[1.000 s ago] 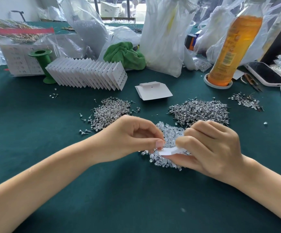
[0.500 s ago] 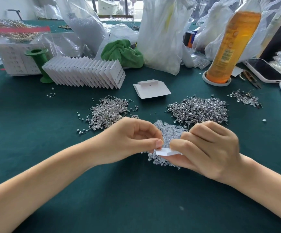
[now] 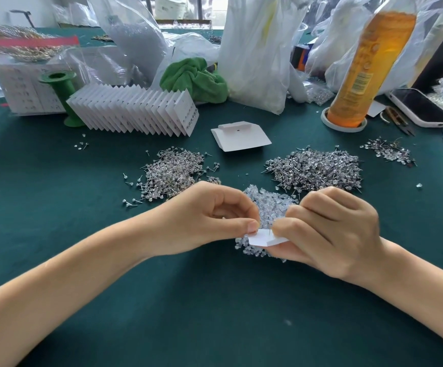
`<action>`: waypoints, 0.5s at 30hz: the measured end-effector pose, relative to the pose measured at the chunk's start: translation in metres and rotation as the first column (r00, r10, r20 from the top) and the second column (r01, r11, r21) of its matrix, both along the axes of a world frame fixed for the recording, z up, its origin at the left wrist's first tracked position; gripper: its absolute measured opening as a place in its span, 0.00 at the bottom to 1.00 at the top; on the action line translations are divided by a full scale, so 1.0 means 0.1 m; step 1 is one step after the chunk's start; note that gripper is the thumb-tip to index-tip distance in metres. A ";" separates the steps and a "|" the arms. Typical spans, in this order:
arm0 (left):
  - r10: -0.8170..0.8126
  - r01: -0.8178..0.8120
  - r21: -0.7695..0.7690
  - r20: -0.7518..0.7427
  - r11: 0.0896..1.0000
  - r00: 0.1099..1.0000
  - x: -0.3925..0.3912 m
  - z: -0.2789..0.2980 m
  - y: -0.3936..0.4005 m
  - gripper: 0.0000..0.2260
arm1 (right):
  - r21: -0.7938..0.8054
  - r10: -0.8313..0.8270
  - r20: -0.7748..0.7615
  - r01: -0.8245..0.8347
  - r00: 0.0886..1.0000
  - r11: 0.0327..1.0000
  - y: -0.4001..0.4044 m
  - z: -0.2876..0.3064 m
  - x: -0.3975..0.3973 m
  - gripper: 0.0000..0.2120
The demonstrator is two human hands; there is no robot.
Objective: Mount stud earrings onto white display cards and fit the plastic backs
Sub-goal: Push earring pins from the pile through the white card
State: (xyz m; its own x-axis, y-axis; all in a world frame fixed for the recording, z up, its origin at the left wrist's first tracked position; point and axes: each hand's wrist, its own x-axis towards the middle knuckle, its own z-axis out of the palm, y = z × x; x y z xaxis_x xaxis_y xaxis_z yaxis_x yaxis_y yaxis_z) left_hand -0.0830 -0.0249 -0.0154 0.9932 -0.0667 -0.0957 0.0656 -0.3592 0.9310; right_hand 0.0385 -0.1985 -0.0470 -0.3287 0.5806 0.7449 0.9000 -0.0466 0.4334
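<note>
Poking up through the small white paper display card [image 3: 261,238] is a thin metal earring post [image 3: 269,230], so the backing step looks to be in hand. Both hands pinch the card's edges, left hand [image 3: 209,218] and right hand [image 3: 331,231] close together above the heap of clear plastic backs [image 3: 269,205] on the dark green surface [image 3: 215,313]. Next, one hand probably needs to pick up a back and press it squarely onto the post.

Left hand [image 3: 204,218]: fingers curled, thumb and forefinger pressed tip to tip — a pinching grip at the card's left corner.
Right hand [image 3: 331,231]: knuckles up, fingers curled over, thumb beneath — holding the white card [image 3: 261,238].
Forearms: both bare, coming in from the lower corners, converging low over the desk [image 3: 215,313].
</note>
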 end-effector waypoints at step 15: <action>-0.089 0.092 0.114 -0.038 0.989 0.995 0.01 0.10 0.01 0.02 | -0.015 0.048 0.064 -0.047 0.997 0.999 0.00 -0.02 -0.02 0.20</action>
